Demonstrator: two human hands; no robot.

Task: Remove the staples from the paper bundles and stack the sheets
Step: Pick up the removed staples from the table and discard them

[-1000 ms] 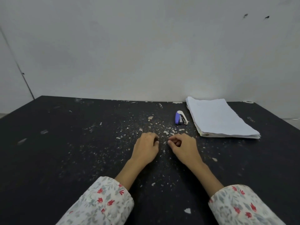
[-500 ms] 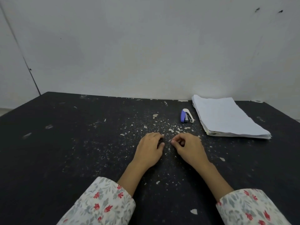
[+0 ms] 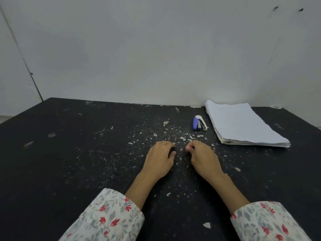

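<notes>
Both hands rest knuckles-up on the black, scuffed worktop (image 3: 73, 153), w/ white paper flecks (image 3: 182, 138) all around. My left hand (image 3: 160, 158) has fingers curled under, holding nothing I can see. My right hand (image 3: 202, 156) is curled too, thumb to fingertips; can't tell if a staple's pinched in there. The white stack of loose sheets (image 3: 243, 126) sits at 2 o'clock, the small blue-and-white stapler (image 3: 199, 123) just left of it. Best move, I reckon: drop any staple clear of the stack, keep edges square.
</notes>
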